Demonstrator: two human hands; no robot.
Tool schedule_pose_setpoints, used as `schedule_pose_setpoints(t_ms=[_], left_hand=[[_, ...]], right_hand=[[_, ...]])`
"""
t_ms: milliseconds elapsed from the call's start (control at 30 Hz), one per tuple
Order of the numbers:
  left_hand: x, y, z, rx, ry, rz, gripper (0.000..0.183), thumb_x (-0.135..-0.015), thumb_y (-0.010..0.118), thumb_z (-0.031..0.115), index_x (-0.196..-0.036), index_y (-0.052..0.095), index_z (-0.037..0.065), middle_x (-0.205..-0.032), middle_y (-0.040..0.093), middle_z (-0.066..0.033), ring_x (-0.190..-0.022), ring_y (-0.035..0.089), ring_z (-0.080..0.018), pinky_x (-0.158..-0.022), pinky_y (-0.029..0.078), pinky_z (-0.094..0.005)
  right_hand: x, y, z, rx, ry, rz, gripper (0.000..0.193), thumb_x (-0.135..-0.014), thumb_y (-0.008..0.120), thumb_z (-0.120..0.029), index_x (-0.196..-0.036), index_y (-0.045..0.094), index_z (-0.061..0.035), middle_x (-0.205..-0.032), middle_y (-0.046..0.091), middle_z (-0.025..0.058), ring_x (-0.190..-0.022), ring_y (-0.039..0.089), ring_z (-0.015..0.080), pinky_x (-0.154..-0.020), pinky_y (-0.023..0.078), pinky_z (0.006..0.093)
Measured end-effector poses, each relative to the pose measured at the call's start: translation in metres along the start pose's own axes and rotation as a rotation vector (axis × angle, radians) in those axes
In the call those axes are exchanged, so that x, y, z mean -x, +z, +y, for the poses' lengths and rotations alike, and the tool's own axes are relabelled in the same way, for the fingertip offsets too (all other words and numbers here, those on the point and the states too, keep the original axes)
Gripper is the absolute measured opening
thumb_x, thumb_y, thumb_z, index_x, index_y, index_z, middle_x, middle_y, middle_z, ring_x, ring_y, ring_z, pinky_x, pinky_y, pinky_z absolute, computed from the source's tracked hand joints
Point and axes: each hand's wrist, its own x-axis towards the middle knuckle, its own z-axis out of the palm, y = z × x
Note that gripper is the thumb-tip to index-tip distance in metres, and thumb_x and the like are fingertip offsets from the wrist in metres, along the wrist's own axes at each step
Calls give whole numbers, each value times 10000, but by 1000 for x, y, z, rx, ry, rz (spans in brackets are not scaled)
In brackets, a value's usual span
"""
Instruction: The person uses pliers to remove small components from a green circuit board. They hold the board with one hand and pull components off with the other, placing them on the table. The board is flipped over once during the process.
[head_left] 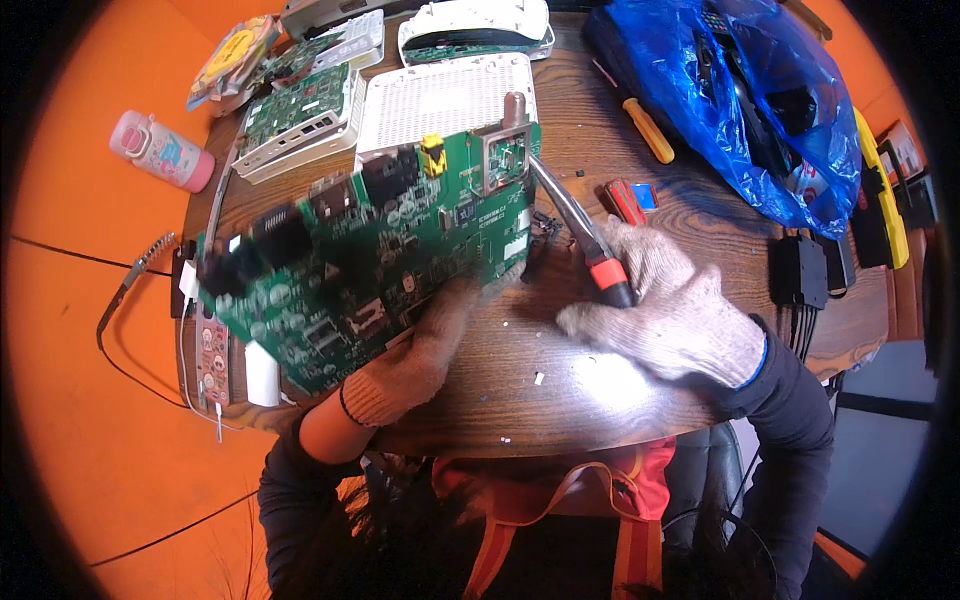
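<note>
A green circuit board (400,240) is held tilted up above the wooden table, its component side showing. My left hand (415,365), in a knitted glove, grips its lower edge; part of the fingers is hidden behind the board. My right hand (675,310), gloved too, is closed on the red-and-black handle of long-nose pliers (570,215). Their tip reaches the board's upper right edge, beside a square metal shield (507,160) with a threaded round connector (514,108). Whether the jaws grip anything is too small to tell. A yellow socket (432,154) sits along the top edge.
White vented casing (450,90) and another board in a casing (300,110) lie at the back. A blue plastic bag (720,90), an orange-handled screwdriver (648,130) and black adapters (798,270) are to the right. A pink-lidded bottle (162,150) stands left. Small scraps (539,379) dot the table.
</note>
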Motion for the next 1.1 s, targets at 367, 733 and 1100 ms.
schedule_pose_setpoints(t_ms=[367,733,1100], left_hand=[[-6,11,18,211,-167,-202,502,-950,511,135,-1425,431,-8,-1407,526,-202,-1275,545,-363,-1097,456,-507],[-3,13,20,177,-175,-188,491,-963,499,197,-1408,449,-5,-1383,537,-197,-1246,563,-373,-1075,470,-490],[2,2,6,51,-97,-175,499,-946,502,277,-1371,486,16,-1328,554,-160,-1163,577,-320,-1001,487,-430]], right_hand=[[33,2,18,-1178,324,-350,469,-754,764,-170,-1108,585,80,-987,683,211,-901,685,310,-817,555,389],[43,-22,7,-768,237,-162,452,-821,736,-191,-1164,601,70,-1065,666,209,-931,679,282,-842,543,374],[16,-28,28,796,-501,706,512,-752,710,61,-1235,553,-1,-1187,579,225,-1081,592,397,-958,478,435]])
